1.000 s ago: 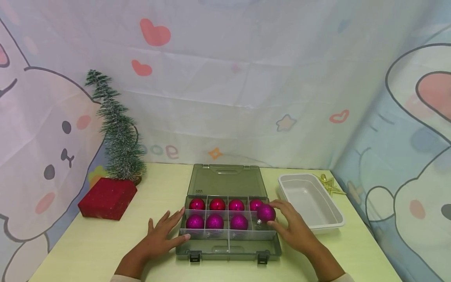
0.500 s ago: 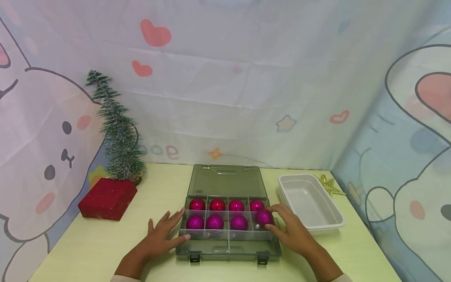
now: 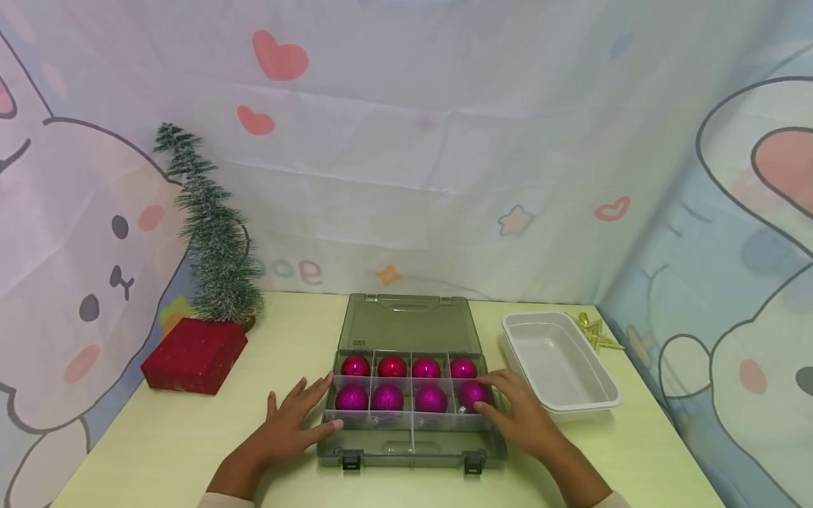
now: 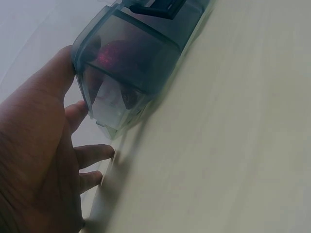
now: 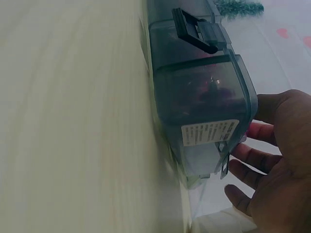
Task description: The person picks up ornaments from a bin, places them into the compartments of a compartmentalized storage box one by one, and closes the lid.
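Note:
In the head view a grey see-through divided box lies with its lid laid back. Shiny red and pink baubles fill its back row; glittery purple baubles sit in the middle row. My right hand holds the rightmost purple bauble between thumb and fingers, in the right-end compartment of the middle row. At the box's left side rests my left hand, fingers spread, thumb over the edge; the left wrist view shows its fingers along the box wall.
A white tray stands right of the box, with gold star ornaments behind it. At the left are a red box and a small frosted Christmas tree. Two wider compartments form the box's front row.
My right hand has lowered the purple bauble from above the divider into the right-end compartment of the middle row. The left hand has stayed in place.

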### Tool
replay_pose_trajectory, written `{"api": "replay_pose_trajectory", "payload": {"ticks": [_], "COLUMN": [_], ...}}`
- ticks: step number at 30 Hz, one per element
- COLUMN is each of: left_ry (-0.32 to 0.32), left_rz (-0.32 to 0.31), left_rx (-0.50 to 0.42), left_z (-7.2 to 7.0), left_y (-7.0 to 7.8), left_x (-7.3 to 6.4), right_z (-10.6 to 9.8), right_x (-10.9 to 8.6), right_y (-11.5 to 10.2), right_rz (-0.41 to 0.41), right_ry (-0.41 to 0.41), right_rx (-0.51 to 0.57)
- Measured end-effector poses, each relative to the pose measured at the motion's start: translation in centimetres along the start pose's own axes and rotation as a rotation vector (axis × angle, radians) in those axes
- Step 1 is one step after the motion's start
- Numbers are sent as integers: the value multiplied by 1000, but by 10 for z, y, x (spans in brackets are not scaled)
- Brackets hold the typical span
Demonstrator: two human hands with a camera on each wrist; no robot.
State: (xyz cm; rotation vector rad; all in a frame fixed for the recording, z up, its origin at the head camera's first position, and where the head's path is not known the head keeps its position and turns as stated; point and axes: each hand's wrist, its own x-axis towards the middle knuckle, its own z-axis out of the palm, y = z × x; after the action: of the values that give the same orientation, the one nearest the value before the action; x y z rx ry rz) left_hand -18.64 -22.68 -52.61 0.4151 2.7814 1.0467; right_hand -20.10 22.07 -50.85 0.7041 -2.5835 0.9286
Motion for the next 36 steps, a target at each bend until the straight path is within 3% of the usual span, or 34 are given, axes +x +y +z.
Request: {"api": "replay_pose_trajectory", "payload": {"ticks": [6, 15, 36], "left_ry": [-6, -4, -13], "left_rz": [-4, -5, -12], "left_rx": [-6, -3, -8], "left_z": [-1, -3, -2], "left_y": [2, 3, 5], "left_x": [0, 0, -2], "right_z": [5, 11, 11], "right_x": [0, 1, 2], "right_y": [1, 0, -10], "right_rz": [32, 154, 163], "right_ry": [10, -1, 22], "right_rx": [7, 34, 47]}}
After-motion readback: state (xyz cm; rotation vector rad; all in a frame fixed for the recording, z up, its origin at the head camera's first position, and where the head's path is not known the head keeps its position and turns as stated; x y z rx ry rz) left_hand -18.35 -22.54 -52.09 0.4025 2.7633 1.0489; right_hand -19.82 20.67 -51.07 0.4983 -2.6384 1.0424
